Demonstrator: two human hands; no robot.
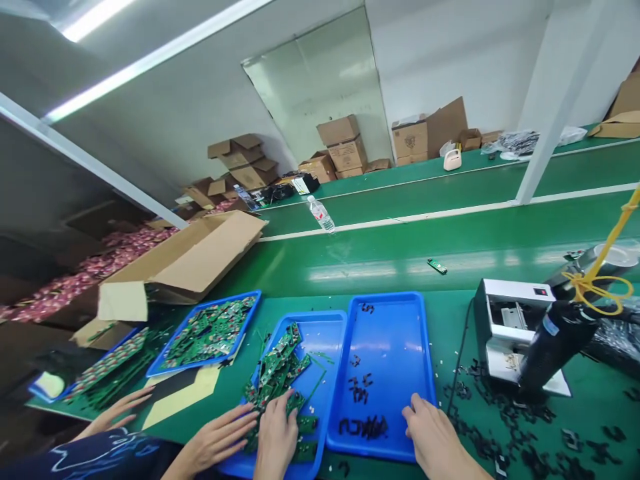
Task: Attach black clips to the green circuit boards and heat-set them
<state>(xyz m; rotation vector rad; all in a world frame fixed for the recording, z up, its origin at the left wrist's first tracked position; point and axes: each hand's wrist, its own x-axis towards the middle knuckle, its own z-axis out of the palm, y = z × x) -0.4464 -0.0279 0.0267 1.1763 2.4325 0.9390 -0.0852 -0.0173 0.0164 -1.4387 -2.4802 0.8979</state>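
Head view | my left hand [276, 430] reaches down, knuckles up, onto green circuit boards [280, 360] heaped in a rectangular blue plastic tray [327, 333]; I cannot tell its grip | my right hand [436, 437], fingers curled narrow, hold unclear, is by the right edge of another blue tray [393, 360] containing small black plastic parts [370, 427]

A clear bottle [321, 215] sits at twelve o'clock, an open carton [213, 257] at eleven; blurred pink pieces [125, 255], perhaps packets, lie towards ten.
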